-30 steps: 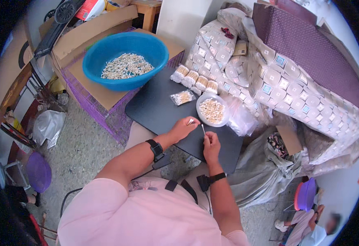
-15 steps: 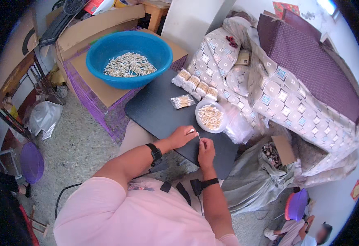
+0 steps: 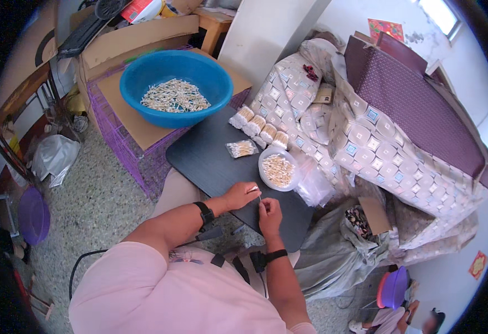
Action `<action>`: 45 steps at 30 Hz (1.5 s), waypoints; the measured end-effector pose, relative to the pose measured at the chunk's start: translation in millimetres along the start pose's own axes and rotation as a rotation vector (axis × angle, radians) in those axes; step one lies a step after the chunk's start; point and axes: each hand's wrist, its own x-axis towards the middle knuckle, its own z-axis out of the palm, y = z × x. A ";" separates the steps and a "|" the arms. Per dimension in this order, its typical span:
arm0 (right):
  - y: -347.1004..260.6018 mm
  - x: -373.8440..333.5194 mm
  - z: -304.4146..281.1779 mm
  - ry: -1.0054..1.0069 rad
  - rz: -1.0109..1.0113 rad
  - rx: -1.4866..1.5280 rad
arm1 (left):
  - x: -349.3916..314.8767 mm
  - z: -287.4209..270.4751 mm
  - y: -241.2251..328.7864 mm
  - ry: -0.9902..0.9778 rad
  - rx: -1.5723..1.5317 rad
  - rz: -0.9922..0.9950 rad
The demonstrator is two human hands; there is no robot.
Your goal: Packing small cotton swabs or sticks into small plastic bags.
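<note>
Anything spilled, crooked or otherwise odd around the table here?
Nothing stands out as spilled or damaged. Cotton swabs lie heaped inside the blue basin and the white bowl. Only mildly untidy: one small pack lies on the table, apart from the row of packs.

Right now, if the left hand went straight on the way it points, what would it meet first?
Probably the pale bowl of cotton swabs, skimming past the right hand; it might clear the rim, as depth is unclear.
</note>
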 end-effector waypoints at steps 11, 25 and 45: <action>5.1 1.0 -1.6 0.023 -0.001 0.018 | 3.5 -1.9 -6.2 -0.015 -0.028 0.017; 13.6 2.3 -12.1 -0.038 0.309 0.628 | -1.7 -0.4 0.7 -0.170 0.304 0.149; -6.2 -4.7 0.5 -0.012 -0.031 0.034 | -2.8 -2.9 4.7 -0.154 0.091 0.050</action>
